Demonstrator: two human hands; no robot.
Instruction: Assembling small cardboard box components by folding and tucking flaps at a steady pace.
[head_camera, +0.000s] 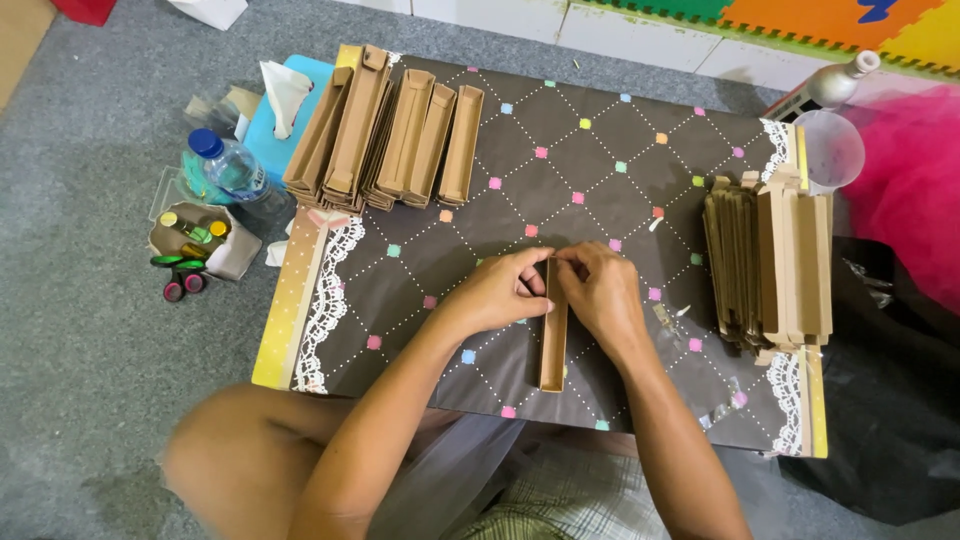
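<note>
Hands: my left hand (497, 293) and right hand (601, 290) both pinch the far end of the narrow cardboard tray (553, 330).
Tray: on the bench (600, 160), long axis pointing toward me.

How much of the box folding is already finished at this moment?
Done: a row of folded brown trays lies at the table's far left. In hand: the left hand and right hand pinch the far end of one narrow tray. Left: a stack of flat cardboard blanks on the right.
</note>
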